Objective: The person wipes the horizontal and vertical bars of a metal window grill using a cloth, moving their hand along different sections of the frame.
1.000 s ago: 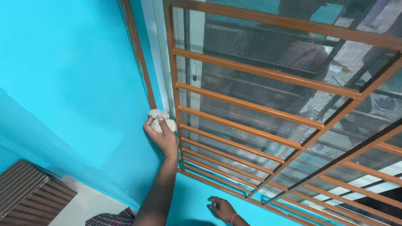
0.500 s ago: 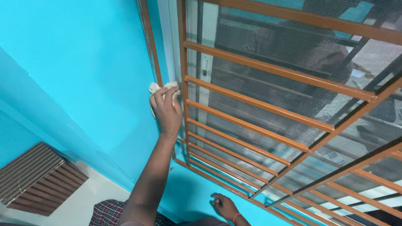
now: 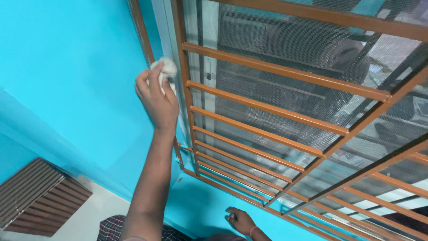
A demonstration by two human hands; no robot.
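Observation:
My left hand point(image 3: 157, 101) is raised against the left side of a window and grips a crumpled white cloth point(image 3: 166, 68). The cloth is pressed on the pale frame strip point(image 3: 161, 27) between the turquoise wall point(image 3: 71, 67) and the brown metal grille point(image 3: 267, 71). Lower down, my right hand point(image 3: 238, 220), a pink band at its wrist, rests with curled fingers on the turquoise sill point(image 3: 200, 209) below the grille. It holds nothing that I can see.
Behind the grille's horizontal bars lies a dark mesh screen point(image 3: 285, 44) with buildings outside. A brown slatted panel point(image 3: 35, 196) sits at the lower left beside a white floor strip point(image 3: 84, 223). Plaid clothing point(image 3: 113, 230) shows at the bottom edge.
My left hand has slid the cloth upward along the window frame's left edge. My right hand has stayed on the sill.

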